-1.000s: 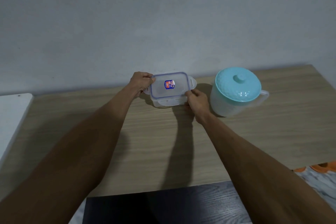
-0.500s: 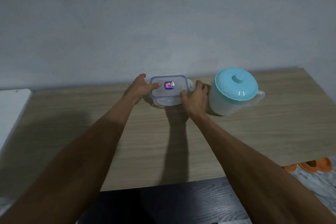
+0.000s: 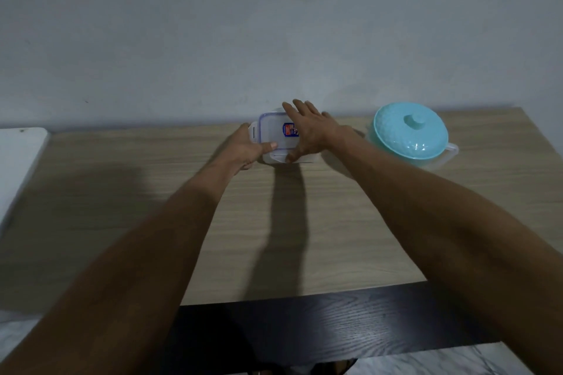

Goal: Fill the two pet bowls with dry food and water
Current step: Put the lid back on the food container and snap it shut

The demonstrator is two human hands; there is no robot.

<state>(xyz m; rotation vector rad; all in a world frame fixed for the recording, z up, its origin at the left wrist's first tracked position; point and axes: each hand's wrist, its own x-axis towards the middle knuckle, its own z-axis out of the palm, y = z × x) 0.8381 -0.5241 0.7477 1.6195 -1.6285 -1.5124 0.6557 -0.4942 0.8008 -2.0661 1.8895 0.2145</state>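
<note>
A clear plastic food container (image 3: pixel 274 131) with a blue-rimmed lid and a red-and-blue sticker sits at the far middle of the wooden table (image 3: pixel 335 222). My left hand (image 3: pixel 246 149) grips its left end, thumb on the lid. Over the lid's right half lies my right hand (image 3: pixel 307 131), fingers spread toward the wall and thumb at the front clip. A white pitcher with a turquoise lid (image 3: pixel 409 137) stands to the right, apart from both hands. No pet bowls are in view.
A grey wall runs right behind the table. A white surface (image 3: pixel 18 155) adjoins the table's left edge. A dark wooden panel (image 3: pixel 320 329) lies under the near edge.
My right hand has moved from the container's right end onto its lid, fingers now spread flat. The left hand keeps its hold. The camera has shifted, so the pitcher appears farther right.
</note>
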